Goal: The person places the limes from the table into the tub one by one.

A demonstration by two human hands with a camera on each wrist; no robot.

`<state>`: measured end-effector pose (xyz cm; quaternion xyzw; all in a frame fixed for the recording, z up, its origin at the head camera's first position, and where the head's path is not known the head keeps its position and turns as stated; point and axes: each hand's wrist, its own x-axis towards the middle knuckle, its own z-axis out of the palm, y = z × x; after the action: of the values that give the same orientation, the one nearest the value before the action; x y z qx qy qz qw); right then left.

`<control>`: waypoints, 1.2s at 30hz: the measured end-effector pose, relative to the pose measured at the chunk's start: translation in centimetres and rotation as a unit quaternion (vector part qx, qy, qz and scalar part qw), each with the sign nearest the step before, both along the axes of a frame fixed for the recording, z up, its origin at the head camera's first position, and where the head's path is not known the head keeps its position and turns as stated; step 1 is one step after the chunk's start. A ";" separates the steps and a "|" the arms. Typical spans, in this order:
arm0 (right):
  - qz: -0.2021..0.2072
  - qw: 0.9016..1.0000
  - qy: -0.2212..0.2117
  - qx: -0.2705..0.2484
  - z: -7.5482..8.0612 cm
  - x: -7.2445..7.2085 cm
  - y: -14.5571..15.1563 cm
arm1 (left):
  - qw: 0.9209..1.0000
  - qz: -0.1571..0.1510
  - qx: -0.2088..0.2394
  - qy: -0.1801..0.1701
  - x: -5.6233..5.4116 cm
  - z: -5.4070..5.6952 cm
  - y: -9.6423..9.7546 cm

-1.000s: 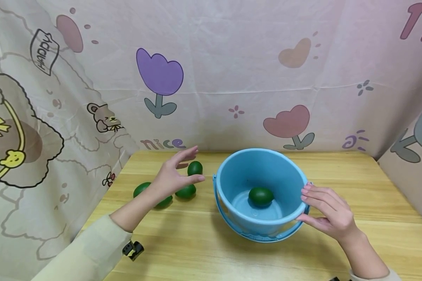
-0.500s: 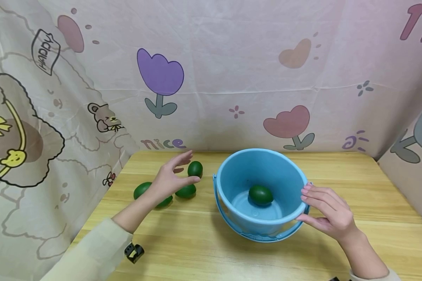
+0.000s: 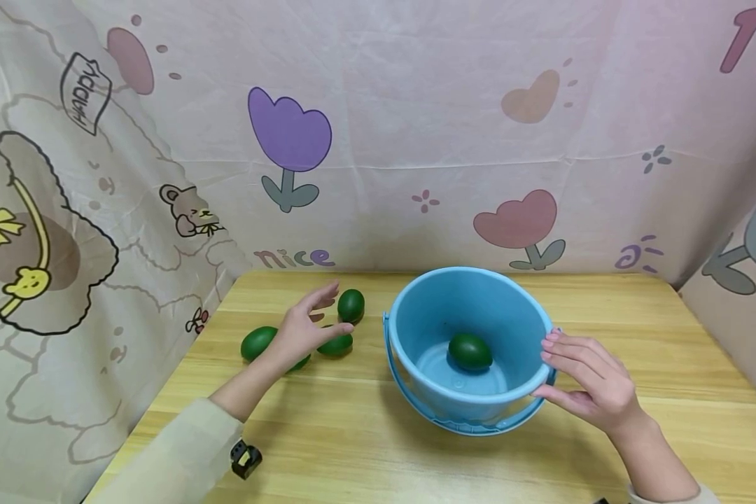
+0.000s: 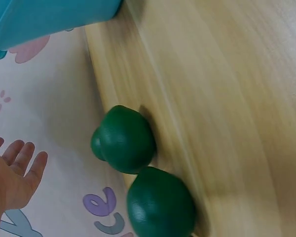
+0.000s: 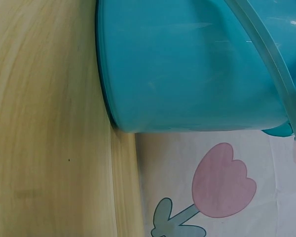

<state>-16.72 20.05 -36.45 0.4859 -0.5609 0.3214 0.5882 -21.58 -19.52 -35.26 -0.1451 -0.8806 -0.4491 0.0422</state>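
My left hand [image 3: 302,332] hovers with fingers and thumb spread, holding nothing. Its fingertips are near a green lime [image 3: 351,306] at the back and a second lime [image 3: 336,344] in front of it. Behind my wrist is another lime [image 3: 258,343], and one more is mostly hidden by the forearm. In the left wrist view the hand [image 4: 19,177] is at the edge, apart from the limes [image 4: 128,140]. On the right, my right hand [image 3: 595,381] grips the rim of a blue bucket [image 3: 460,407], thumb below the fingers. One lime [image 3: 470,351] lies inside on the bottom.
The bucket's handle [image 3: 444,422] hangs down on its near side. A wooden table [image 3: 365,455] carries everything, its back edge against a printed cloth [image 3: 378,126]. Cloth also closes in the left and right sides. A small black device [image 3: 246,459] sits at my left cuff.
My left hand has moved slightly down and toward me, its fingertips drawing back to the left of the rear lime. My right hand and the bucket stay in place.
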 end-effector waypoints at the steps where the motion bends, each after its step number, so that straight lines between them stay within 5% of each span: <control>1: 0.001 1.000 0.000 0.000 0.0 0.0 0.0 | 1.000 0.001 0.002 -0.002 -0.1 -0.2 -0.1; 13: 0.001 1.000 -0.004 0.002 -0.2 -0.1 0.0 | 0.999 0.018 0.009 -0.032 -0.6 -2.0 -0.4; 36: 0.009 1.000 0.002 -0.002 -0.1 0.0 0.0 | 0.994 0.041 -0.058 -0.080 -2.5 -4.6 -1.9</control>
<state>-16.75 20.00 -36.57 0.4905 -0.5546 0.3269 0.5874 -24.03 -21.38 -39.90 -0.0749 -0.9111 -0.4049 -0.0189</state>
